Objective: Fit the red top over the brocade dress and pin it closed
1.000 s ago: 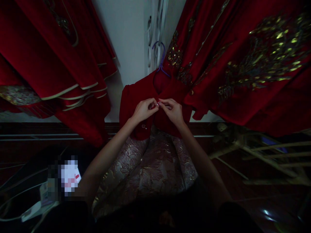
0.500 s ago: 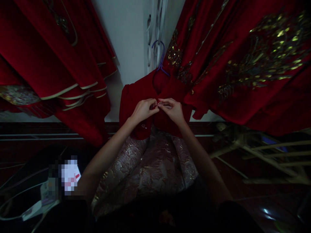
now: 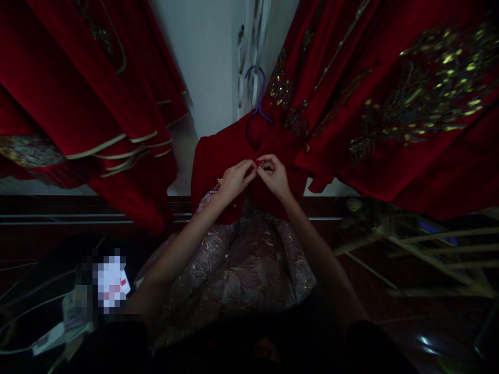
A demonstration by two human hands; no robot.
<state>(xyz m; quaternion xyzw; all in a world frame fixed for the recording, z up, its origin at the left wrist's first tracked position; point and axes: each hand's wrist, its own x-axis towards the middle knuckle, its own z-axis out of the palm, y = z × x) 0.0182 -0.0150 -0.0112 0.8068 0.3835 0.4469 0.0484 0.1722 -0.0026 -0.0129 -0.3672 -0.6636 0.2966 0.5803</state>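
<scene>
A red jacket (image 3: 212, 150) hangs upright on a purple hanger (image 3: 260, 93). My left hand (image 3: 236, 179) is in front of it, thumb and fingers pinched at the front opening below the collar. Touching or nearly touching those fingertips, my right hand (image 3: 275, 175) pinches a small shiny fastening at the same front edge; its exact form is too small and dark to tell. A gold beaded ornament (image 3: 218, 183) shows on the jacket beside my left wrist. Below the jacket falls a pale pink brocade skirt (image 3: 249, 259) with metallic threads.
Red garments with light piping (image 3: 97, 104) hang at left; a red garment with gold sequins (image 3: 436, 78) hangs at right. A white metal lattice (image 3: 249, 47) holds the hanger. A wooden rack (image 3: 413, 249) stands at lower right, a blurred bright screen (image 3: 111, 283) at lower left.
My left hand has shifted slightly right and down, uncovering the gold beaded ornament by the wrist. My right fingers have bent more and moved slightly up, still at the jacket's front.
</scene>
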